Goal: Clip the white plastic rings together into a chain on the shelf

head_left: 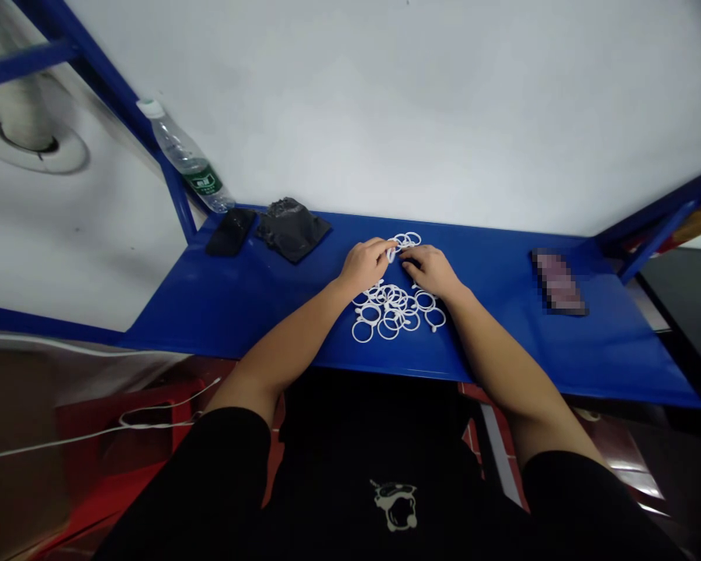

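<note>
White plastic rings (394,308) lie in a tangled heap near the middle of the blue counter (239,296), with a few more just past the hands. The left hand (367,265) has its fingers (387,248) pinched on one of those farther rings. The right hand (433,269) rests curled beside them; whether it grips anything I cannot tell. The rings look light, stiff and smooth, likely to snag together, and best pinched by the thin rim. Well to the left lie a black bag (292,227) and a water bottle (190,160).

Head camera looks forward and down, close over the blue table (257,304).
</note>
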{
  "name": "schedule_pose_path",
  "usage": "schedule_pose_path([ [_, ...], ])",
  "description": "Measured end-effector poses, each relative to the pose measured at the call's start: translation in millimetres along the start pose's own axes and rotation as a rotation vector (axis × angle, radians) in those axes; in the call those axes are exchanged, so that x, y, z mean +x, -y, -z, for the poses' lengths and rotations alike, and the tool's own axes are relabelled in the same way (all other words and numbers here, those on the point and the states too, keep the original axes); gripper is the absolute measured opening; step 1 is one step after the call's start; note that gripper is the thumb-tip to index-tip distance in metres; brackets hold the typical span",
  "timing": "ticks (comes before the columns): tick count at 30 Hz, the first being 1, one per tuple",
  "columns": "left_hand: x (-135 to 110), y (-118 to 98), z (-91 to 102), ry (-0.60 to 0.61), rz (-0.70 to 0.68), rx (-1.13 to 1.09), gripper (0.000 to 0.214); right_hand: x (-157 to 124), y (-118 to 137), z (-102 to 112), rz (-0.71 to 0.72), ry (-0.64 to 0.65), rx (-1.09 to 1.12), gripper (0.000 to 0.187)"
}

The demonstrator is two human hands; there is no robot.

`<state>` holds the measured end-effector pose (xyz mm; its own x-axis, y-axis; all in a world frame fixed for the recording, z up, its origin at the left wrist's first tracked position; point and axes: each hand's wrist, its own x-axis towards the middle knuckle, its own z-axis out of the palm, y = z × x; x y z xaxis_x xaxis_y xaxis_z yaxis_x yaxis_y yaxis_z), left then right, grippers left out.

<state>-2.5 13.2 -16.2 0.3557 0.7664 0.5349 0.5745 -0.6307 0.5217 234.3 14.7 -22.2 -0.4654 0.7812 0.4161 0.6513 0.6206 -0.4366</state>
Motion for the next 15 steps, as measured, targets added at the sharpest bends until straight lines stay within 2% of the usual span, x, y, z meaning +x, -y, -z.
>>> schedule_pose_path([
  [3,-0.3,-0.3,1.5,0.0,-0.023,-0.009,0.047,-0.2,1.3,0.0,0.001,-0.03,0.033,0.023],
  [9,-2.1,-5.1,1.9,-0.034,-0.05,-0.047,0.024,-2.8,9.4,4.0,-0.05,-0.184,0.054,0.028],
  [13,-2.6,-3.9,-0.1,-0.027,-0.053,-0.065,0.022,-3.4,20.4,7.7,0.002,-0.195,0.152,0.041],
  [15,-2.8,-2.8,-0.9,-0.003,-0.063,-0.064,0.022,-3.8,26.6,9.6,0.027,-0.177,0.153,0.04],
])
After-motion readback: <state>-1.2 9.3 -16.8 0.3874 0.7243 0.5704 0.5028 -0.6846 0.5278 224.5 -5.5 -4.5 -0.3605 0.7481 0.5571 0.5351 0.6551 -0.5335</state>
